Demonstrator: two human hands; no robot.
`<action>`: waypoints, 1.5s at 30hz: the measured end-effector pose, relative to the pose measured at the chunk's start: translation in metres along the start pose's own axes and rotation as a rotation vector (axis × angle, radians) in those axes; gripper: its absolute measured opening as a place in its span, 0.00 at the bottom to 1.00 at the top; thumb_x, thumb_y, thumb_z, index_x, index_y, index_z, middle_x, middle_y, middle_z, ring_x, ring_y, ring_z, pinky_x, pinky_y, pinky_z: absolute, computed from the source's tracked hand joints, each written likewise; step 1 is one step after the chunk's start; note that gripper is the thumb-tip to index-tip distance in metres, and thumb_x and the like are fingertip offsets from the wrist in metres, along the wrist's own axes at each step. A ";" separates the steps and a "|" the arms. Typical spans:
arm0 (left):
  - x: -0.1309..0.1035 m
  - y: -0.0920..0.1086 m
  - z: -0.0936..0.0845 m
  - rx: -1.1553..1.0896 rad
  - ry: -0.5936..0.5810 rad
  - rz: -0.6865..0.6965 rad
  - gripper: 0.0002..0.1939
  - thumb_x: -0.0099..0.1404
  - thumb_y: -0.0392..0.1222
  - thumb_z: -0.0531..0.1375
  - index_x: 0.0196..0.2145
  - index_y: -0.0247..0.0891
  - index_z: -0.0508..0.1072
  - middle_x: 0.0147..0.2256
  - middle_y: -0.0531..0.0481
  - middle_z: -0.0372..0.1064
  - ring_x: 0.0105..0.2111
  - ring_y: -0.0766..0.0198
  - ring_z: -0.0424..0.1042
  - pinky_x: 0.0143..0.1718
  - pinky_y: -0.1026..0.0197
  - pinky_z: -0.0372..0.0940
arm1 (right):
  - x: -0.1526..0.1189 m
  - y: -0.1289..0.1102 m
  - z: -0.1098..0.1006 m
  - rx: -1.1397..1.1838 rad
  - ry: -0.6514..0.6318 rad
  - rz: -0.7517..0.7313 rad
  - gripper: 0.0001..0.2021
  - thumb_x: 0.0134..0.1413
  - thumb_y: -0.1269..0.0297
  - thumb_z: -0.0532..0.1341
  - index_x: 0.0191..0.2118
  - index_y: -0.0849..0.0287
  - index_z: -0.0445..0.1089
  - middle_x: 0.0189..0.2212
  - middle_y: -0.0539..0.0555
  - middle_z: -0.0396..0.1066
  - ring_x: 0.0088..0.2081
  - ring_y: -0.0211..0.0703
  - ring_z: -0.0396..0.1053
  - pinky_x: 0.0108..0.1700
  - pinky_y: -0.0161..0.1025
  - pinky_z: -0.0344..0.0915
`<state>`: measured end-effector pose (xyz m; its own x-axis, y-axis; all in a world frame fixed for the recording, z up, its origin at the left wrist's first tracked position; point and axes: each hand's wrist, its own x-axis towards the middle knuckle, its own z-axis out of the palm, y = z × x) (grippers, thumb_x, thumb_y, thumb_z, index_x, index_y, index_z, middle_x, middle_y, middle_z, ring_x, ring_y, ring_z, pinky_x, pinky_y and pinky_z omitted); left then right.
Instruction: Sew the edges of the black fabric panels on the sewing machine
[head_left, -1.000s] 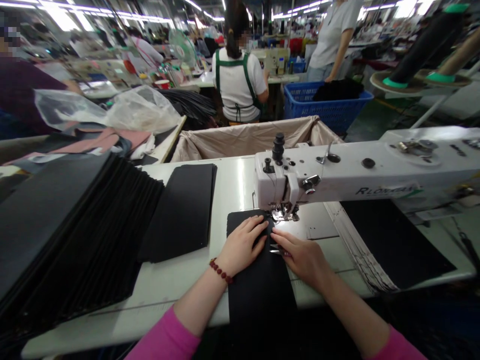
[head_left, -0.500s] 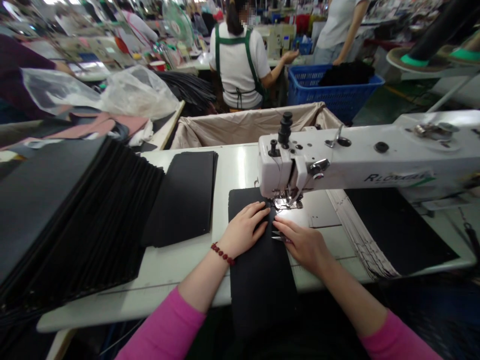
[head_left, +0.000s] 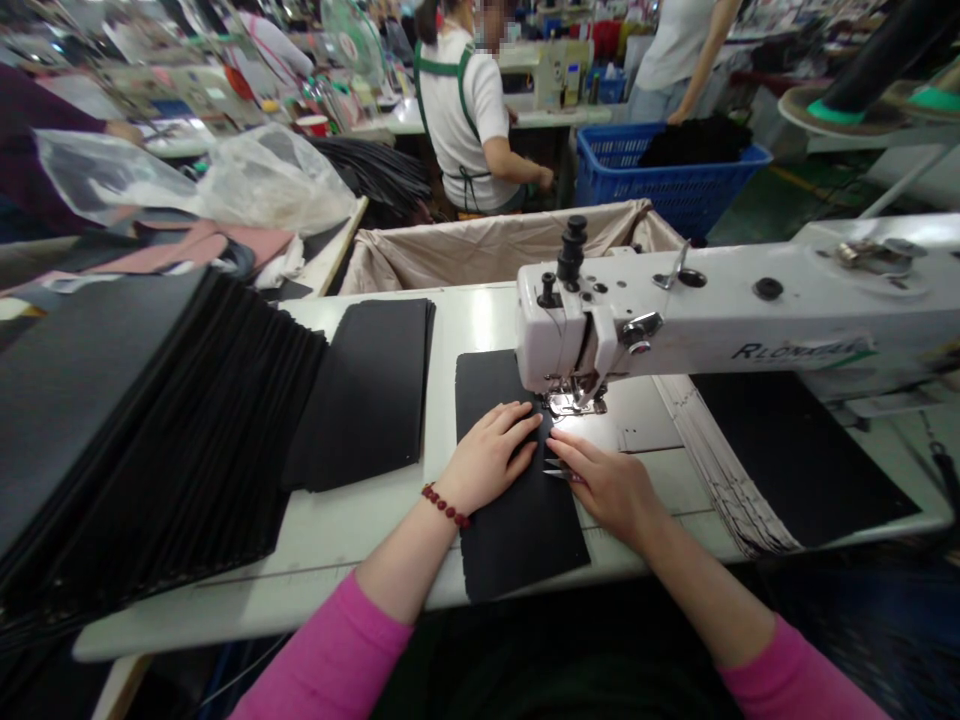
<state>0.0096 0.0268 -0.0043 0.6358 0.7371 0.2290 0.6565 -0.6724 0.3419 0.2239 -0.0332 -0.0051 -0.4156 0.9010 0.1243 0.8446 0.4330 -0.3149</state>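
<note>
A black fabric panel (head_left: 517, 545) lies under the head of a white sewing machine (head_left: 675, 315), its right edge by the presser foot (head_left: 574, 403). My left hand (head_left: 495, 450) rests flat on the panel, fingers stretched toward the foot. Beside the panel's right edge, just in front of the foot, is my right hand (head_left: 607, 485). It is closed around small thread snips (head_left: 559, 472), whose blades point left over the panel. The fingertips of my right hand touch the panel's edge; the snips' handles are mostly hidden in the palm.
A tall stack of black panels (head_left: 150, 420) stands at the left, with a smaller pile (head_left: 367, 390) beside it. Right of the needle lies another stack with pale edges (head_left: 720, 470). Behind the table are a cloth-lined bin (head_left: 480, 255), a blue basket (head_left: 667, 190) and co-workers.
The panel has slid away from me under the machine head, and its near edge now shows on the table. My hands stay nearly in place. A co-worker ahead has turned and lowered an arm.
</note>
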 end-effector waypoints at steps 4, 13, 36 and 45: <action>0.000 0.000 0.000 -0.004 0.002 0.005 0.19 0.71 0.40 0.53 0.58 0.41 0.65 0.61 0.45 0.60 0.61 0.55 0.59 0.65 0.47 0.53 | 0.000 0.000 -0.001 0.003 -0.002 0.005 0.26 0.59 0.71 0.54 0.63 0.51 0.59 0.63 0.50 0.60 0.52 0.44 0.70 0.49 0.40 0.70; 0.000 -0.001 0.001 -0.004 -0.003 -0.001 0.18 0.71 0.39 0.52 0.58 0.40 0.65 0.60 0.45 0.61 0.61 0.57 0.59 0.65 0.48 0.52 | 0.000 -0.002 -0.002 0.008 -0.006 0.005 0.25 0.59 0.72 0.55 0.62 0.51 0.60 0.63 0.51 0.60 0.52 0.44 0.70 0.48 0.40 0.70; 0.001 -0.002 0.001 -0.042 0.044 -0.011 0.18 0.71 0.36 0.50 0.56 0.42 0.66 0.59 0.46 0.63 0.61 0.56 0.60 0.64 0.45 0.55 | 0.000 -0.003 -0.003 0.004 -0.003 0.016 0.27 0.57 0.74 0.55 0.62 0.52 0.59 0.63 0.51 0.60 0.51 0.44 0.70 0.47 0.40 0.70; 0.001 -0.002 0.002 -0.027 0.039 -0.021 0.17 0.71 0.36 0.51 0.56 0.40 0.67 0.59 0.45 0.63 0.61 0.57 0.60 0.65 0.47 0.53 | -0.001 0.000 0.000 0.021 -0.001 0.027 0.27 0.56 0.75 0.56 0.62 0.52 0.59 0.62 0.50 0.60 0.52 0.45 0.69 0.48 0.39 0.69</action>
<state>0.0100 0.0288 -0.0069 0.6054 0.7535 0.2564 0.6578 -0.6550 0.3718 0.2244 -0.0341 -0.0048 -0.3935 0.9122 0.1144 0.8479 0.4082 -0.3382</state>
